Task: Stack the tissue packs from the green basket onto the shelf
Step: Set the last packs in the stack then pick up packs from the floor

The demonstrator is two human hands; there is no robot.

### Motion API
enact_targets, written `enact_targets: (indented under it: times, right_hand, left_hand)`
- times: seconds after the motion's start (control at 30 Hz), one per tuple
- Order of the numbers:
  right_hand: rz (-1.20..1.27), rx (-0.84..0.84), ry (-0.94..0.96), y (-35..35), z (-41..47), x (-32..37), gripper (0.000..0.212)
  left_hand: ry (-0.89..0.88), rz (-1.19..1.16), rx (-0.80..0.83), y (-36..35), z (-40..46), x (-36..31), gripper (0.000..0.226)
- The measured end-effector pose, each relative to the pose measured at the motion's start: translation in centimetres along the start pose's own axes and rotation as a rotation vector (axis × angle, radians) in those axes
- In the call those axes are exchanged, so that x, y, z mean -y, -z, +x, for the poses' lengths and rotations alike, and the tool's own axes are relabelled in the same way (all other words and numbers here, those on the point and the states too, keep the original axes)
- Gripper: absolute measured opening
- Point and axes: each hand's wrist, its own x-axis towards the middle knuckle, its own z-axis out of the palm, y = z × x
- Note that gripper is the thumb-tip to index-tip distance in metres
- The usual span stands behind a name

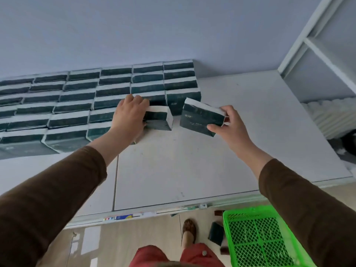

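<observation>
Dark green tissue packs with white tops [81, 97] stand stacked in several rows on the white shelf [240, 132], against the wall at the left. My left hand [130, 114] grips one pack [159, 120] at the right end of the front row, low on the shelf. My right hand [230, 124] holds another pack [201, 117], tilted, just to the right of it and a little above the shelf. The green basket [258, 237] sits on the floor at the lower right; its visible mesh bottom looks bare.
A dark pack [216, 233] lies on the floor beside the basket, with small brown items near it. A white shelf frame [316, 47] rises at the right, with white rolls [331, 116] below it. My foot [189, 232] stands near the shelf edge.
</observation>
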Motion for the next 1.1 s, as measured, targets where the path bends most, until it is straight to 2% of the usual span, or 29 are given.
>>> enact_targets:
  times: [0.13, 0.3, 0.43, 0.6, 0.87, 1.0, 1.1]
  right_hand:
    - [-0.037, 0.133, 0.045, -1.5, 3.1, -0.6, 0.047]
    - [-0.106, 0.153, 0.127, -3.6, 5.9, -1.2, 0.052]
    - [-0.106, 0.062, 0.129, -5.6, 6.4, -1.6, 0.057]
    - [-0.122, -0.089, 0.178, -7.7, 6.0, -1.4, 0.064]
    - [-0.093, -0.090, -0.013, -7.1, 3.9, -1.1, 0.076]
    - [-0.245, -0.215, 0.012, -5.9, -0.2, -0.6, 0.062]
    - [-0.286, -0.226, 0.034, -5.1, -5.1, 0.3, 0.047]
  left_hand:
    - [0.068, 0.062, 0.079, -0.8, 1.0, 0.6, 0.054]
    - [0.045, 0.059, 0.046, -1.3, 1.8, 0.7, 0.063]
    - [0.020, 0.069, 0.042, -1.6, 1.6, 0.7, 0.055]
    - [0.031, 0.080, 0.026, -1.7, 1.5, 0.5, 0.056]
    - [0.068, 0.026, -0.003, -0.7, -0.4, -0.1, 0.057]
    - [0.047, -0.057, -0.086, 0.1, -3.3, -1.2, 0.048]
    - [0.007, -0.107, -0.110, 0.6, -6.6, -2.4, 0.044]
